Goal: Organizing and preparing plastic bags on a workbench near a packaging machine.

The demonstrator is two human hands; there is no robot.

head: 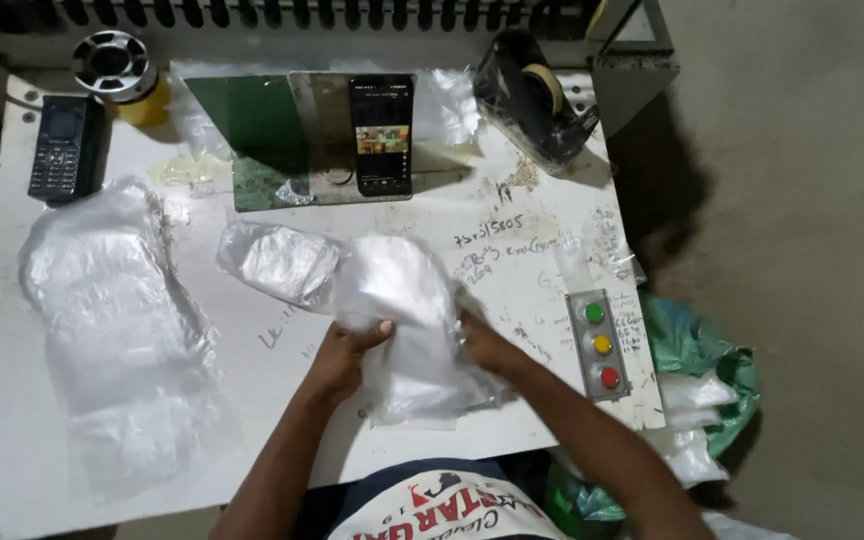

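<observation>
Both hands, left hand and right hand, grasp a clear crumpled plastic bag on the scribbled white worktable; beyond it stands a black smartphone, with a three-button control box right of it.

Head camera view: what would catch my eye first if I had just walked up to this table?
Probably both hands, the left hand and the right hand, gripping a clear plastic bag at the middle of the white table. A stack of clear bags lies at the left. A smartphone with a lit screen stands propped at the back, and a box with green, yellow and red buttons sits at the right.
</observation>
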